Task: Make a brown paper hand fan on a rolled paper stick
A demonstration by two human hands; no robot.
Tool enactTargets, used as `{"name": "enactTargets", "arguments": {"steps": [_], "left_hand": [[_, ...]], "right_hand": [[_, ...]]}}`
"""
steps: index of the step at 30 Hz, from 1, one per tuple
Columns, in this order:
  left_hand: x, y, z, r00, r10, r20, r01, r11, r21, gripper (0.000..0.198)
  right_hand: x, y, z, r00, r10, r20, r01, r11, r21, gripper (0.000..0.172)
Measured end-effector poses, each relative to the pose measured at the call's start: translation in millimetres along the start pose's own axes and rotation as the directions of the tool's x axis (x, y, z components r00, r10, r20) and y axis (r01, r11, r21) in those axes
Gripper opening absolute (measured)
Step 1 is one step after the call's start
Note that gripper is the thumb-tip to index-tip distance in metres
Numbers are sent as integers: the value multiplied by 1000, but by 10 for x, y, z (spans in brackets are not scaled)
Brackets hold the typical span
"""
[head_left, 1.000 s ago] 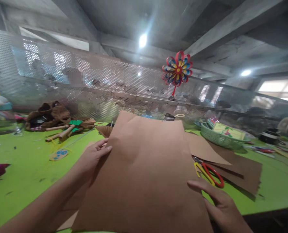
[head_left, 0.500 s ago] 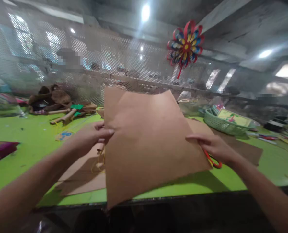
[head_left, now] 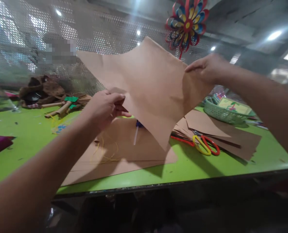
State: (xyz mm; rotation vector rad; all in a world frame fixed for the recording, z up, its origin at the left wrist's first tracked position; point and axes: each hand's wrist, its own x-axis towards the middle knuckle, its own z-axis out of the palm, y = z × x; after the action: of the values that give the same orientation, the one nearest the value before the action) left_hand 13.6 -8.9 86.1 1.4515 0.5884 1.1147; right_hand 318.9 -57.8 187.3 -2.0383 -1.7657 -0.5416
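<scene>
Paper [head_left: 148, 87] now lifted clear of worktop [head_left: 24, 142], free to turn; left hand [head_left: 107, 105] and right hand [head_left: 204, 68] each grip opposite edges.

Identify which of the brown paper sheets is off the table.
The brown sheet pinched by the left hand and right hand; the other sheets lie flat on the green table.

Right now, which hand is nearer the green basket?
Right. The right hand is up above the green basket; the left hand is far to its left, across the brown paper both hold.
</scene>
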Motion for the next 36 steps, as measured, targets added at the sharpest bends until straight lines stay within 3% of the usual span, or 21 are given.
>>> {"name": "enactTargets", "arguments": {"steps": [4, 9, 11, 14, 15, 17, 20, 23, 27, 29, 30, 32, 36], "left_hand": [[-376, -104, 336, 998, -55, 11, 55, 998, 3, 10], [-1080, -542, 693, 964, -262, -48, 266, 944, 195, 25], [-1331, -744, 788, 922, -386, -34, 382, 892, 241, 30], [-1595, -1007, 893, 814, -577, 61, 535, 787, 305, 53], [-1650, -1085, 921, 790, -605, 104, 560, 780, 278, 56], [-1719, -1229, 965, 749, -636, 187, 636, 769, 69, 53], [-1761, -1386, 996, 711, -640, 292, 701, 675, -229, 50], [-1767, -1394, 974, 712, -619, 332, 697, 565, -442, 40], [-1754, -1232, 902, 720, -609, 333, 675, 502, -542, 36], [-1741, -1159, 881, 721, -611, 327, 666, 480, -572, 35], [-1734, -1134, 880, 719, -613, 328, 664, 465, -585, 34], [-1719, -1104, 895, 717, -620, 319, 656, 444, -610, 32], [-1719, -1040, 899, 707, -634, 314, 658, 428, -620, 30]], "right_hand": [[-73, -6, 156, 999, -50, -13, 49, 994, -93, 35], [-378, -78, 637, 979, -193, 67, 198, 976, -90, 33], [-528, -174, 844, 956, -274, 100, 281, 958, -61, 32], [-699, -357, 1116, 918, -375, 127, 380, 925, -21, 35], [-730, -414, 1194, 908, -397, 130, 402, 916, -11, 34], [-751, -498, 1335, 894, -429, 132, 432, 902, 8, 33], [-725, -534, 1472, 873, -471, 126, 469, 882, 49, 30], [-789, -502, 1419, 871, -485, 80, 478, 873, 95, 26], [-1284, -512, 970, 864, -497, 79, 468, 851, 238, 28], [-1661, -554, 697, 761, -595, 256, 404, 745, 531, 35], [-1848, -573, 588, 699, -631, 335, 367, 719, 590, 42], [-2171, -588, 475, 642, -631, 435, 324, 738, 592, 62], [-2500, -492, 629, 731, -482, 484, 238, 844, 481, 56]]}}
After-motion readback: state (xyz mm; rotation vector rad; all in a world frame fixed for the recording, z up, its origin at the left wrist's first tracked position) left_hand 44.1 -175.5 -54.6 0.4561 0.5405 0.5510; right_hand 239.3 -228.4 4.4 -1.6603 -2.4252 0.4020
